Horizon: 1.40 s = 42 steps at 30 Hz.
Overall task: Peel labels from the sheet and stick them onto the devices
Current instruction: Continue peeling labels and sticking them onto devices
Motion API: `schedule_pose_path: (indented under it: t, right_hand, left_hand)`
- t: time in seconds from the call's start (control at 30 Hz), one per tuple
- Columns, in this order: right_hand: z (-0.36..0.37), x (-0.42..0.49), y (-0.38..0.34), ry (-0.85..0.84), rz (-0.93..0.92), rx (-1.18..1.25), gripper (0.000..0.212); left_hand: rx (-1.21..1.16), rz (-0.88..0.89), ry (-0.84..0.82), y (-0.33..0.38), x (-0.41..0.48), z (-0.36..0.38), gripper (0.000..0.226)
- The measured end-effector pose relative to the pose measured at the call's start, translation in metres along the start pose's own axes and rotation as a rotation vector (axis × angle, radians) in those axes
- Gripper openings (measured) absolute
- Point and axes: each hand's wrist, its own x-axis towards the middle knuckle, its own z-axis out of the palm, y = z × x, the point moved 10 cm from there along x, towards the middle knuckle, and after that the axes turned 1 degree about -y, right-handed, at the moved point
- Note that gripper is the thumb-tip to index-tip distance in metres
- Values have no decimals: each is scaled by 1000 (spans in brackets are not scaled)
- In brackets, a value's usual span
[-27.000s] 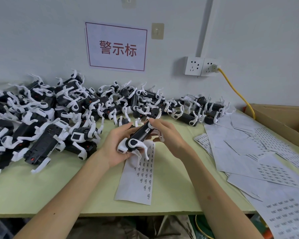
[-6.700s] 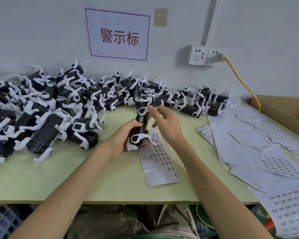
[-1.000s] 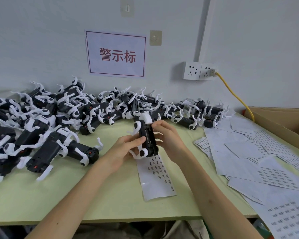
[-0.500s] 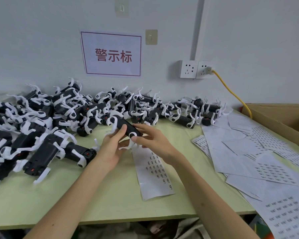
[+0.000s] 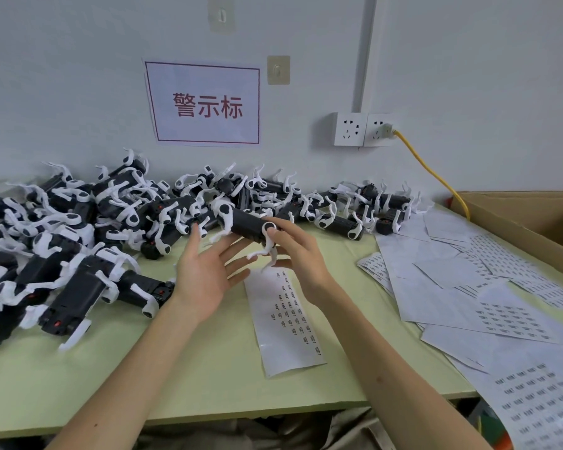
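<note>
Grip on black cylindrical plastic device (image 5: 246,224) with white legs.
Pinches its end in right hand (image 5: 301,258); spreads left hand (image 5: 205,274) wide, empty, just beside; white paper label sheet (image 5: 286,323) below fingertips.

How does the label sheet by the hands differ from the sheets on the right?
The label sheet is one narrow strip lying alone; the sheets on the right are wider and overlap in a loose pile. Both are white with small dark printed labels.
</note>
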Motion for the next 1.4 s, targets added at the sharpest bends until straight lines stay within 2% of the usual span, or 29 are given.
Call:
schedule_pose_path:
  t: [0.1,0.2,0.3,0.43,0.57,0.67,0.73,0.8,0.87,0.93,0.97,1.0,1.07,1.1,1.2,1.4]
  right_hand:
    - [-7,0,1,63,-4,33,19]
    - [-17,0,3,140,3,115,23]
    - [-22,1,3,152,22,252,21]
    - [-18,2,4,96,47,362,15]
    - [-12,3,3,32,46,368,40]
    - [-5,3,-1,-56,33,342,48]
    - [3,2,1,-113,34,256,42]
    - [8,3,9,-115,57,108,40]
    - [4,4,16,-58,100,-21,36]
    - [-11,5,24,21,156,-126,34]
    - [-21,7,25,42,150,-272,31]
    - [-28,9,27,19,133,-522,32]
    - [-31,8,43,-137,186,-1037,48]
    - [-29,5,51,-212,240,-1176,54]
    - [-24,3,61,-280,292,-1231,55]
    - [-23,5,49,-194,228,-1110,48]
  left_hand:
    - [68,-43,7,-5,2,-4,93]
    - [236,-37,170,-10,5,-19,97]
    - [102,-26,207,-9,6,-29,85]
    - [88,-29,123,-7,8,-22,83]
    - [8,-69,41,-11,4,-8,82]
    - [-123,-206,-155,-18,-6,15,75]
    - [-105,-295,-237,-26,-15,29,69]
    - [44,-226,-281,-24,-18,34,52]
    - [83,-167,-250,-19,-17,34,47]
    - [-1,-142,-178,-14,-13,27,50]
    - [-45,-131,-140,-11,-11,22,48]
    - [-84,-121,-102,-9,-9,17,45]
    - [-140,-112,-31,-7,-6,7,40]
    - [-153,-109,5,-8,-6,1,38]
    - [-145,-98,70,-8,-5,-9,38]
    - [-142,-41,155,-6,-1,-22,37]
